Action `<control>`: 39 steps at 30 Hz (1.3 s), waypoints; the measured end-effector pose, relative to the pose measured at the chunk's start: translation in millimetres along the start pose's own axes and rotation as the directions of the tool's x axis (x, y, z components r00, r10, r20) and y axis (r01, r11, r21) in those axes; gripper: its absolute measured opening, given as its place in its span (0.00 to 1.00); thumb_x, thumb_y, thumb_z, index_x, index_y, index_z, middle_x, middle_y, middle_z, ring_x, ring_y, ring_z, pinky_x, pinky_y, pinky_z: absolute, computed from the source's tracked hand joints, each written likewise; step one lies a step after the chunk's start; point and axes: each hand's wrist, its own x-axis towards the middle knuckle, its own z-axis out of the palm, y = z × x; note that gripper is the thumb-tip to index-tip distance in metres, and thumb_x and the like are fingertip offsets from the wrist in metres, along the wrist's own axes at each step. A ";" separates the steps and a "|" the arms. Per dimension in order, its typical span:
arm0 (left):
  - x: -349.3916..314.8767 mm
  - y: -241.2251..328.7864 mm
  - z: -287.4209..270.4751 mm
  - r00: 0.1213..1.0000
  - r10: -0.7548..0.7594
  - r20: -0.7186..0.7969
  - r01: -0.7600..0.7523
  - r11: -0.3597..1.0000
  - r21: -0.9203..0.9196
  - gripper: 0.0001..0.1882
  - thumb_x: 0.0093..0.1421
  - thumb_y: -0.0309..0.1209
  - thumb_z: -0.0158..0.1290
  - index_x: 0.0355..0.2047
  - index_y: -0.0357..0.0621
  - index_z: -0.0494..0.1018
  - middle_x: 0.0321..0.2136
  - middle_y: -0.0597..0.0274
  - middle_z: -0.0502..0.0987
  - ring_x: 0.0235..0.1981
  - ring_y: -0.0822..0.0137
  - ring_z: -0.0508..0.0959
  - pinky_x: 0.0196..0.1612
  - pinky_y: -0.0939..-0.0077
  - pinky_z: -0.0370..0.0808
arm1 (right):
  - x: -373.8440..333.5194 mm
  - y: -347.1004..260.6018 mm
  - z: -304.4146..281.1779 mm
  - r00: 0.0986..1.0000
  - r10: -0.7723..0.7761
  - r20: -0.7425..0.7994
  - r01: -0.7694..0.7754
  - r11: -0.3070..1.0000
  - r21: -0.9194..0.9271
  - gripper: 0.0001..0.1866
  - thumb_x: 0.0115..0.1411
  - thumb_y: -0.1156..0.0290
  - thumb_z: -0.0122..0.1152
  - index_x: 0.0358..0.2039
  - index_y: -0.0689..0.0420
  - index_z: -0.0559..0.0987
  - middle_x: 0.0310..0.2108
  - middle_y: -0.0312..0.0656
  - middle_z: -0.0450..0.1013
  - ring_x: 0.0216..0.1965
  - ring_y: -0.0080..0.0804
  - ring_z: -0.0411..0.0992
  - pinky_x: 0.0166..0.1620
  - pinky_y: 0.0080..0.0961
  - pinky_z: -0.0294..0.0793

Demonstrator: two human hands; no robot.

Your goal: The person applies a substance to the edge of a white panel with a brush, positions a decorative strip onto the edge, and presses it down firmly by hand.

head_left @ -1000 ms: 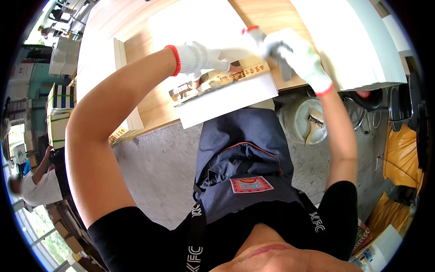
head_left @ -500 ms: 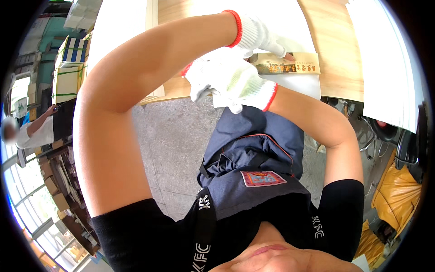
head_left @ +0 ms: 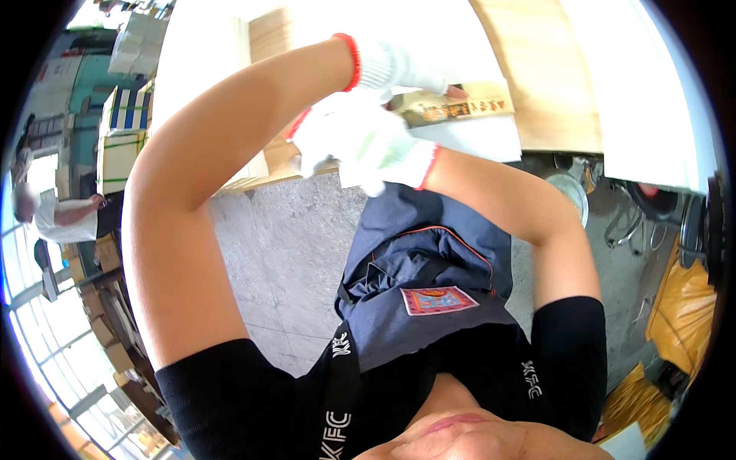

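Observation:
My left hand [head_left: 402,65], in a white knit glove with a red cuff, reaches across the worktable. Its fingers are stretched out, and a bare fingertip rests on a printed cream-and-brown paper strip [head_left: 491,106]. The strip lies slightly slanted over white paper [head_left: 483,139]. Below and left of it, my right hand [head_left: 368,146], gloved the same way, is at the table's near edge beside the white paper. Motion blurs its fingers, so whether they grip anything is unclear. My left forearm passes above the right hand, and the left glove covers the strip's left end.
White sheets [head_left: 644,92] lie on the right of the pale wooden tabletop [head_left: 537,69]. Strapped boxes [head_left: 123,153] are stacked at the far left, near another person [head_left: 69,218]. Yellow sheeting [head_left: 682,322] and a black chair [head_left: 655,207] are at the right.
The view has shifted, and the table, hands and strip now appear further left. The strip's right end slants upward more. My left fingertip stays on it; the right hand is more blurred.

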 end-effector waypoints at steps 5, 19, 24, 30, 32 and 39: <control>-17.5 10.7 0.2 0.993 -0.116 0.033 0.116 0.993 -0.004 0.28 0.60 0.48 0.53 0.61 0.62 0.71 0.50 0.54 0.77 0.40 0.54 0.80 0.42 0.64 0.77 | -45.4 38.6 27.6 0.992 0.060 -0.112 -0.026 0.958 0.286 0.14 0.47 0.67 0.63 0.37 0.39 0.85 0.36 0.36 0.77 0.38 0.36 0.76 0.44 0.35 0.75; -32.5 39.8 76.8 0.902 0.158 -0.402 0.129 0.790 0.599 0.26 0.58 0.35 0.57 0.58 0.48 0.72 0.50 0.50 0.75 0.47 0.49 0.77 0.50 0.61 0.75 | -176.9 89.8 -55.4 0.823 0.208 -0.528 -0.455 0.798 -0.396 0.14 0.58 0.67 0.60 0.45 0.52 0.81 0.43 0.42 0.77 0.44 0.37 0.75 0.51 0.33 0.74; -90.8 114.5 140.8 0.722 -0.514 -0.463 -0.230 0.454 -0.861 0.26 0.63 0.25 0.47 0.62 0.42 0.61 0.55 0.49 0.70 0.56 0.53 0.72 0.57 0.58 0.71 | -170.5 90.5 -19.5 0.929 0.313 -0.200 -0.367 0.852 -0.373 0.22 0.59 0.65 0.58 0.55 0.52 0.75 0.56 0.41 0.71 0.57 0.38 0.69 0.59 0.36 0.69; -94.5 67.7 173.8 0.629 -0.760 -0.164 -0.748 -0.533 -0.394 0.20 0.70 0.32 0.43 0.59 0.41 0.58 0.56 0.49 0.67 0.60 0.52 0.67 0.61 0.52 0.68 | -186.8 114.8 -32.2 0.941 0.337 -0.026 -0.331 0.906 -0.264 0.21 0.65 0.67 0.50 0.58 0.53 0.74 0.61 0.42 0.68 0.61 0.37 0.67 0.63 0.37 0.66; -88.5 68.6 163.8 0.543 -0.835 -0.092 -0.789 -0.469 -0.397 0.20 0.69 0.33 0.44 0.59 0.40 0.60 0.60 0.48 0.65 0.63 0.52 0.63 0.64 0.50 0.66 | -191.5 119.4 -29.8 0.932 0.362 -0.021 -0.358 0.911 -0.202 0.20 0.66 0.67 0.48 0.56 0.55 0.75 0.60 0.42 0.69 0.61 0.37 0.67 0.63 0.35 0.67; -60.3 36.0 136.3 0.494 -0.843 -0.212 -0.841 -0.402 -0.361 0.10 0.61 0.26 0.52 0.42 0.40 0.70 0.44 0.53 0.77 0.51 0.54 0.76 0.60 0.51 0.74 | -149.9 145.6 -41.5 0.714 0.698 -0.053 -0.588 0.639 0.496 0.18 0.70 0.64 0.49 0.53 0.59 0.77 0.52 0.41 0.76 0.56 0.28 0.70 0.57 0.25 0.70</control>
